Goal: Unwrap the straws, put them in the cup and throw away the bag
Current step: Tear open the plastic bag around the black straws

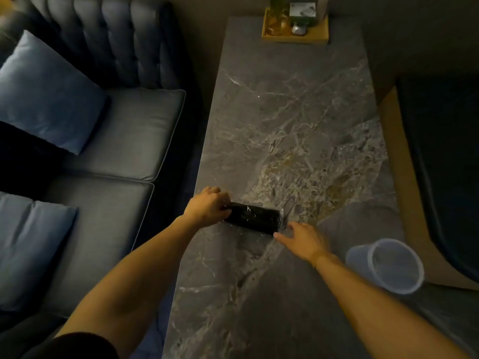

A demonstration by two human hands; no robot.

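A bundle of black straws in a clear plastic bag (252, 218) lies across the near part of the marble table (293, 120). My left hand (208, 207) is closed on the bag's left end at the table's left edge. My right hand (302, 239) rests flat on the table with fingers spread, its fingertips touching the bag's right end. A clear plastic cup (388, 265) stands upright and empty at the table's near right edge, to the right of my right forearm.
A wooden tray (295, 38) with small bottles and a plant sits at the table's far end. A dark blue sofa (116, 130) with blue cushions (49, 92) runs along the left. A dark rug or mat (445, 156) lies on the right.
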